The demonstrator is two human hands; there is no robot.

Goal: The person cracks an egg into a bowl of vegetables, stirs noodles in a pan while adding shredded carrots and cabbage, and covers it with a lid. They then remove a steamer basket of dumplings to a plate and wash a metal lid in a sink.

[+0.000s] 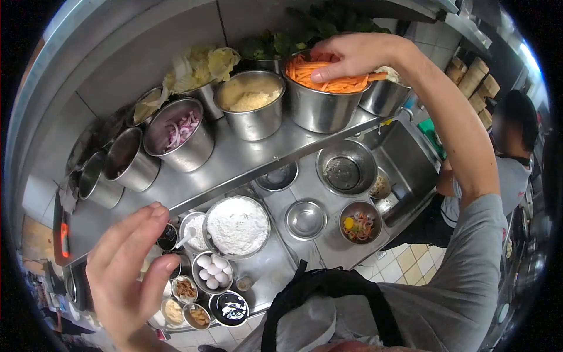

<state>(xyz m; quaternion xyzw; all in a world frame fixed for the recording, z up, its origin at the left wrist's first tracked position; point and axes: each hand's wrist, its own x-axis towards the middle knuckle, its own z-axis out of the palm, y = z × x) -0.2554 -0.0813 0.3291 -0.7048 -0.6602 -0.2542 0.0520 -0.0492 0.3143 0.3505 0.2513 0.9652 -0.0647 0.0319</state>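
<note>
My right hand (337,57) reaches into a steel pot of orange carrot strips (345,84) on the raised shelf. Its fingers curl among the strips, partly hidden, and the thumb presses on top. My left hand (130,267) is raised at the lower left, fingers stretched and thumb apart, holding nothing. Beyond it on the lower counter are a bowl of white powder (237,226), a bowl of eggs (212,273) and a smaller container of white powder with a spoon (192,233). On the right stands a bowl with a yolk and sliced onion (360,223).
Along the shelf stand pots of sliced red onion (180,130), a pale yellow grated food (253,101) and leafy cabbage (202,66). Empty-looking steel bowls (306,219) sit below, beside a sink (404,154). Another person (511,170) stands at the right.
</note>
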